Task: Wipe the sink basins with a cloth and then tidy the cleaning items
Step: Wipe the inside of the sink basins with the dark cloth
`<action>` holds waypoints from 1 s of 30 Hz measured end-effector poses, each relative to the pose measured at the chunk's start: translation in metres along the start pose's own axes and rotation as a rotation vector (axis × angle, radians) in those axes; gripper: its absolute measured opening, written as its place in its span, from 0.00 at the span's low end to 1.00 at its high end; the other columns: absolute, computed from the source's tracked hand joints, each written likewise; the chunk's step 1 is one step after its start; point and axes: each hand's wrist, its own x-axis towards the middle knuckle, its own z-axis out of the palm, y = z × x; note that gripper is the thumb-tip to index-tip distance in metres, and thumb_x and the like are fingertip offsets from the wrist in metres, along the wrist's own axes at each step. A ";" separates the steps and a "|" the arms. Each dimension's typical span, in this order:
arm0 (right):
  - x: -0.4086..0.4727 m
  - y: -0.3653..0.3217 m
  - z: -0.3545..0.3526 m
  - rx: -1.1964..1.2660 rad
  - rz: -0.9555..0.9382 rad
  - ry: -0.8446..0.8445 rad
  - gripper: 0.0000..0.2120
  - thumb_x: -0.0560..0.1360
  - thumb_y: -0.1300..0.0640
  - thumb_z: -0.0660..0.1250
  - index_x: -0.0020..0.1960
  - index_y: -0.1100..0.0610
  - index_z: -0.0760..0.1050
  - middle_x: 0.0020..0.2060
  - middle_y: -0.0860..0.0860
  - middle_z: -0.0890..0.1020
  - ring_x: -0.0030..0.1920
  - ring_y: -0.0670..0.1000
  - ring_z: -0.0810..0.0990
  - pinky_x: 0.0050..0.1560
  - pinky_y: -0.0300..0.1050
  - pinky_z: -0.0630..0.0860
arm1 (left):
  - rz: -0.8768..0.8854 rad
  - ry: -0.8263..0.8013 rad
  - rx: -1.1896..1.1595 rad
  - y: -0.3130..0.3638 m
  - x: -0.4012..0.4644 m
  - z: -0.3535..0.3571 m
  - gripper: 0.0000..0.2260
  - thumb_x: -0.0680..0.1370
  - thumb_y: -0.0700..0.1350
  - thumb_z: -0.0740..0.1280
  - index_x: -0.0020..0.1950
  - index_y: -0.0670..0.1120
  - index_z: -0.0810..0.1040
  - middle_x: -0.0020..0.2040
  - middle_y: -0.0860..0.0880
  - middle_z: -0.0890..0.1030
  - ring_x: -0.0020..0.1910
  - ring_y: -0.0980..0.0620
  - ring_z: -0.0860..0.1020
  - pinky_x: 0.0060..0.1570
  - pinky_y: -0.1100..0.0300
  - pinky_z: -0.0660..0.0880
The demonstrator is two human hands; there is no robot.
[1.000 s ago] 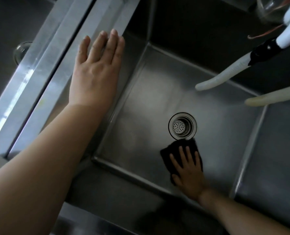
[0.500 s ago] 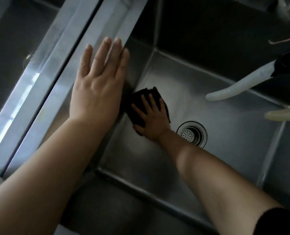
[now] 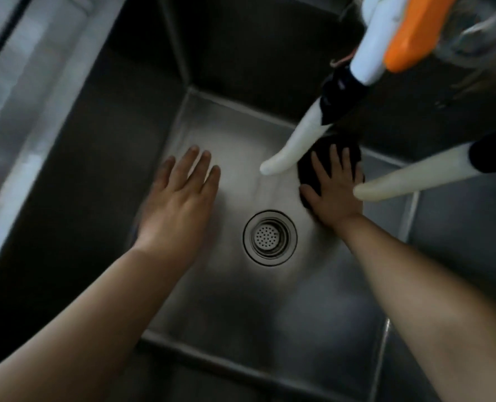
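Looking straight down into steel basin (image 3: pixel 284 309). Right hand (image 3: pixel 335 192) flat on black cloth (image 3: pixel 309 172), fingers straight and slightly spread, thumb out to the side, pressing cloth against basin floor near the far right corner. Cloth mostly hidden under the hand and behind a hose tip; only dark edges showing beyond the fingers and by the thumb. Cloth lying beyond and right of drain (image 3: pixel 270 237), near it but apart.

Left hand (image 3: pixel 180 195) open inside the basin, palm down, fingers straight and close together, holding nothing. Blurred at the edges; cannot tell whether touching the floor or hovering above it. Left of drain, near the left wall. Both forearms bare, reaching in from the near edge.

Drain round, perforated strainer in the middle, about centre of basin floor.

Two white hoses hanging over the basin from upper right: left hose (image 3: pixel 293 146) with black collar, tip pointing down-left just beside the cloth; right hose (image 3: pixel 409 177) with tip overlapping the right hand's outer edge. Depth unclear, contact not judged.

Orange object (image 3: pixel 409 33) at top right beside the upper white tube, blurred, type unclear. Clear glassy item at far top right, too blurred to name.

Steel rim (image 3: pixel 38 105) running along left side, bright reflections on it.
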 end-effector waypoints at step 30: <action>-0.208 -0.197 0.038 -0.097 -0.972 -0.289 0.23 0.81 0.45 0.51 0.76 0.43 0.55 0.77 0.52 0.53 0.76 0.57 0.43 0.70 0.65 0.36 | -0.138 0.052 -0.233 -0.049 -0.078 -0.015 0.21 0.71 0.39 0.66 0.65 0.41 0.73 0.67 0.41 0.73 0.70 0.40 0.63 0.62 0.43 0.66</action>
